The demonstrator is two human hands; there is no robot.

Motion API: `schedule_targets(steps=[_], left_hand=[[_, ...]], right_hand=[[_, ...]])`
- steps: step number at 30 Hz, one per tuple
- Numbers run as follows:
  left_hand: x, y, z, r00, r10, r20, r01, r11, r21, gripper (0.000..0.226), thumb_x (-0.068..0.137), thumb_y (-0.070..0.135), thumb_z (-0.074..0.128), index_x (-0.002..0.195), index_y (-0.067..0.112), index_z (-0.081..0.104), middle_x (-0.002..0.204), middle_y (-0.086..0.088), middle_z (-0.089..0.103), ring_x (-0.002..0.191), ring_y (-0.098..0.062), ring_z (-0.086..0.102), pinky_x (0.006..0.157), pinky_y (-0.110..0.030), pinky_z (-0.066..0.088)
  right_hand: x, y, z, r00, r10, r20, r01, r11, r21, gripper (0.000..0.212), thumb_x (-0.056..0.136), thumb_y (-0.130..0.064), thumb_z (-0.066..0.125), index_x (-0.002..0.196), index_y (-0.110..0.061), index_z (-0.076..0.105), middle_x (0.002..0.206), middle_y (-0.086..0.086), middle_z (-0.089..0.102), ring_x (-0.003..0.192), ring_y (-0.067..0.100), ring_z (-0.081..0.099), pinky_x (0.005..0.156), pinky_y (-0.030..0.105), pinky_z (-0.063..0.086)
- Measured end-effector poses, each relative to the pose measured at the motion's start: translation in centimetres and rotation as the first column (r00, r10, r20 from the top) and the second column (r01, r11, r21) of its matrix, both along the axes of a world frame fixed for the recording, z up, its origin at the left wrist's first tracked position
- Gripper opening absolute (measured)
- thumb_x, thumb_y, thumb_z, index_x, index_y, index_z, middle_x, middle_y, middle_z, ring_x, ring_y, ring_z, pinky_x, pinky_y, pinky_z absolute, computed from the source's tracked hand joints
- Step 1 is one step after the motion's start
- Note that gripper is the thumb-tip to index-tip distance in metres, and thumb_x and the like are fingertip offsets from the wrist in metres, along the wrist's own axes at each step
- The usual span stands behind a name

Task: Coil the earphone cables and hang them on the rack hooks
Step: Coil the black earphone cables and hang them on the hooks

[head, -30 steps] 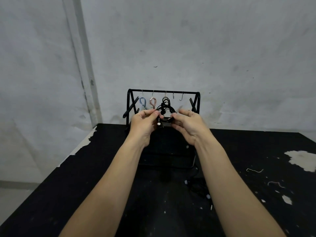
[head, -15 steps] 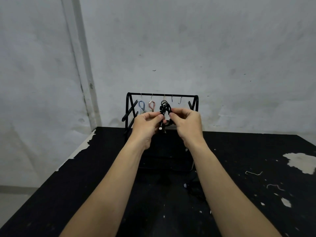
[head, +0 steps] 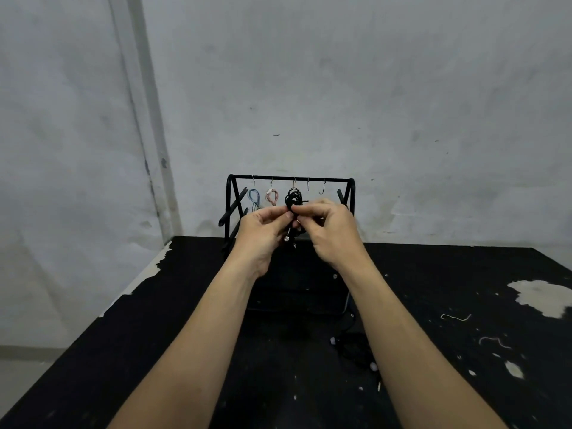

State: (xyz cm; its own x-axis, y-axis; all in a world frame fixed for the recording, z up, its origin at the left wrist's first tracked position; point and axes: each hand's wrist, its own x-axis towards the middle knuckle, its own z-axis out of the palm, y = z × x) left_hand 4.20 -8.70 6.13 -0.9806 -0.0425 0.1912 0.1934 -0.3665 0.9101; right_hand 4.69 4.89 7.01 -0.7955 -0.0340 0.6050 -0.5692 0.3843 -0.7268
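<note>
A black wire rack (head: pixel 291 180) stands at the back of the black table, with several small hooks on its top bar. A blue coiled earphone (head: pixel 254 197) hangs on the first hook and a pink one (head: pixel 271 196) on the second. A black coiled earphone (head: pixel 294 196) hangs at the third hook. My left hand (head: pixel 263 233) and my right hand (head: pixel 331 230) both pinch the lower part of this black coil, fingertips nearly touching. A plug end dangles just below my fingers. Two hooks to the right (head: pixel 322 187) are bare.
Another black earphone (head: pixel 353 348) lies loose on the table (head: pixel 123 351) in front of the rack, partly behind my right forearm. Pale scraps and worn patches (head: pixel 541 297) mark the table at the right. A grey wall stands close behind.
My hands have closed in together on the black coil and risen slightly toward the third hook. The right hand went from spread beside the coil to pinching it.
</note>
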Motion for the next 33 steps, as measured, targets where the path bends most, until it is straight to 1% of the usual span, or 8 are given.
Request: schedule_targets(steps=[5, 8, 11, 17, 22, 27, 31, 33], left_hand=[[0.4, -0.1, 0.2, 0.996, -0.087, -0.017, 0.087, 0.996, 0.02, 0.023, 0.09, -0.01, 0.058, 0.109, 0.0, 0.068, 0.086, -0.006, 0.076, 0.077, -0.01, 0.072, 0.069, -0.018, 0.055], [0.4, -0.1, 0.3, 0.998, -0.056, -0.02, 0.056, 0.998, 0.016, 0.027, 0.089, -0.01, 0.06, 0.113, 0.0, 0.066, 0.087, -0.007, 0.076, 0.076, -0.011, 0.072, 0.073, -0.021, 0.058], [0.4, 0.0, 0.3, 1.0, 0.0, 0.008, 0.0, 1.0, 0.007, 0.018, 0.089, -0.007, 0.062, 0.103, 0.004, 0.065, 0.081, -0.007, 0.074, 0.07, -0.012, 0.071, 0.069, -0.024, 0.058], [1.0, -0.3, 0.5, 1.0, -0.031, -0.003, 0.03, 0.993, -0.118, 0.018, 0.09, -0.007, 0.06, 0.088, 0.006, 0.073, 0.074, -0.006, 0.072, 0.068, -0.011, 0.069, 0.067, -0.023, 0.054], [1.1, -0.5, 0.6, 0.996, -0.091, -0.008, 0.091, 0.996, -0.019, 0.008, 0.087, 0.003, 0.067, 0.094, 0.005, 0.072, 0.07, 0.001, 0.072, 0.064, -0.006, 0.067, 0.062, -0.019, 0.053], [0.7, -0.9, 0.4, 0.995, -0.101, 0.016, 0.099, 0.991, 0.091, 0.009, 0.087, -0.002, 0.065, 0.094, -0.001, 0.069, 0.072, -0.006, 0.07, 0.063, -0.011, 0.066, 0.064, -0.021, 0.057], [0.6, -0.8, 0.3, 0.996, -0.079, 0.03, 0.077, 0.996, 0.051, 0.008, 0.091, -0.003, 0.062, 0.095, -0.002, 0.068, 0.073, -0.005, 0.07, 0.059, -0.008, 0.064, 0.061, -0.02, 0.056], [0.6, -0.7, 0.3, 0.998, -0.065, 0.024, 0.065, 0.998, 0.016, 0.009, 0.091, -0.003, 0.062, 0.089, 0.002, 0.07, 0.073, -0.003, 0.071, 0.059, -0.007, 0.062, 0.062, -0.02, 0.056]], right_hand=[[0.2, 0.5, 0.6, 0.998, -0.049, -0.029, 0.049, 0.999, 0.01, 0.018, 0.088, -0.001, 0.069, 0.098, -0.012, 0.079, 0.086, -0.013, 0.071, 0.081, -0.008, 0.066, 0.079, 0.011, 0.051], [0.3, 0.4, 0.7, 0.998, -0.056, -0.026, 0.056, 0.998, 0.009, 0.018, 0.088, -0.003, 0.069, 0.097, -0.016, 0.079, 0.083, -0.009, 0.075, 0.081, 0.0, 0.071, 0.083, 0.02, 0.056], [0.4, 0.3, 0.5, 0.999, -0.036, -0.021, 0.037, 0.998, 0.042, 0.016, 0.088, -0.006, 0.07, 0.093, -0.018, 0.079, 0.077, -0.008, 0.075, 0.078, 0.004, 0.072, 0.083, 0.029, 0.059], [0.2, 0.3, 0.4, 0.998, -0.066, 0.016, 0.063, 0.99, 0.125, 0.016, 0.086, -0.009, 0.072, 0.094, -0.02, 0.081, 0.079, -0.011, 0.074, 0.077, 0.001, 0.07, 0.079, 0.022, 0.056], [0.0, 0.2, 0.5, 0.998, -0.059, -0.005, 0.06, 0.992, 0.111, 0.016, 0.085, -0.006, 0.071, 0.092, -0.017, 0.08, 0.085, -0.007, 0.073, 0.083, 0.011, 0.07, 0.081, 0.03, 0.056], [0.4, 0.4, 0.6, 0.996, 0.066, 0.053, -0.073, 0.989, 0.131, 0.023, 0.09, -0.006, 0.068, 0.107, -0.017, 0.078, 0.089, -0.013, 0.073, 0.086, -0.003, 0.069, 0.084, 0.018, 0.052], [0.5, 0.3, 0.6, 0.985, 0.075, 0.157, -0.067, 0.996, -0.051, 0.016, 0.089, -0.012, 0.068, 0.095, -0.026, 0.074, 0.089, -0.005, 0.077, 0.087, 0.005, 0.073, 0.09, 0.034, 0.058], [0.5, 0.2, 0.6, 0.991, -0.007, 0.137, 0.022, 0.993, -0.112, 0.013, 0.091, -0.017, 0.066, 0.101, -0.024, 0.068, 0.098, -0.005, 0.073, 0.09, 0.007, 0.071, 0.092, 0.038, 0.057]])
